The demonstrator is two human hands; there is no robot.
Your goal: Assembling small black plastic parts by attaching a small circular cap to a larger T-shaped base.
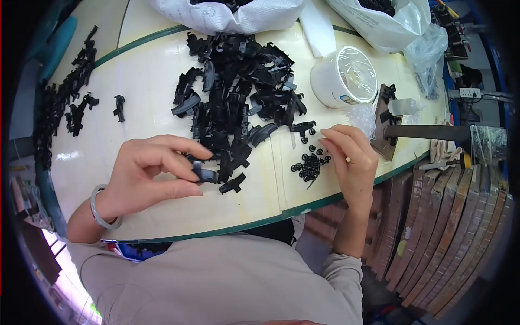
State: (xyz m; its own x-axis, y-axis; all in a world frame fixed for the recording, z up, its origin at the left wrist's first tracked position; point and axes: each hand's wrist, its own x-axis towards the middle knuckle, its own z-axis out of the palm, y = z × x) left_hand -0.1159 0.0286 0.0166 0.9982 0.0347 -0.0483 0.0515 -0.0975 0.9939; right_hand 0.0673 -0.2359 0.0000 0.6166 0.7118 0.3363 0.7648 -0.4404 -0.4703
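Watching from my distant seat, I see the left hand (pixel 146 174) with thumb and fingers curved loosely apart, its tips at a curved black part (pixel 208 176); whether they grip it or only touch it, I cannot tell. The right hand (pixel 353 157) is narrow, thumb and forefinger nearly together, and I can't make out anything pinched between them. Just left of that hand, nearer the body than its fingertips, lies a pile of small black pieces (pixel 310 167). Beyond the left hand's fingertips spreads a heap of larger black parts (pixel 222 103), and a white tub (pixel 327 86) stands farther out past the right hand.

To do this well, I'd have the left fingers take the curved part by its edges, leaving its fittings uncovered. On the right, I'd lift one piece lightly, since such small things probably roll, with both hands low over the worktop (pixel 241 212) so any slip lands between them
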